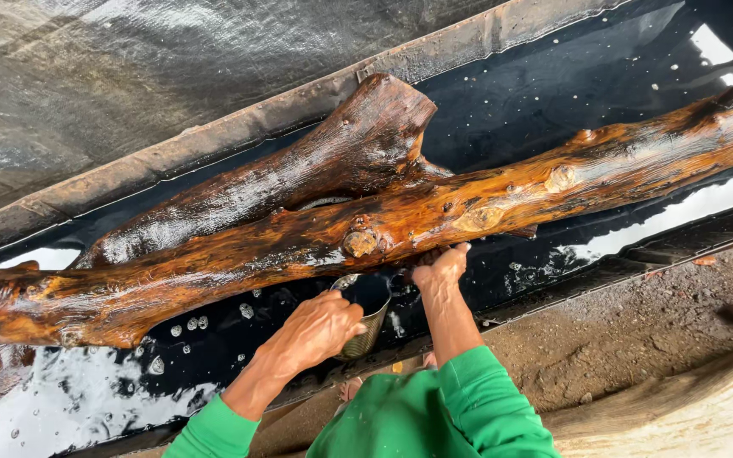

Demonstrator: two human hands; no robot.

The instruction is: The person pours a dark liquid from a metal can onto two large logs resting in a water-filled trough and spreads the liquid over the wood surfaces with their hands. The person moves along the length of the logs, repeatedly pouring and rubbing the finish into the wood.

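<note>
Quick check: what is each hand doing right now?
Left hand: closed on the metal cup.
Right hand: pressed under the wet log; grip cannot be told.

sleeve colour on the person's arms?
Bright green sleeves, clearest in the head view.

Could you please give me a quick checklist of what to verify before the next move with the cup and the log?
1. Left hand grips the metal cup: ok.
2. Right hand braces the wet forked log from below: ok.
3. Log lies steady across the trough: cannot tell.
4. Cup filled with dark liquid: cannot tell.
5. Log's top fully coated: not ok, orange patches on the right.
</note>
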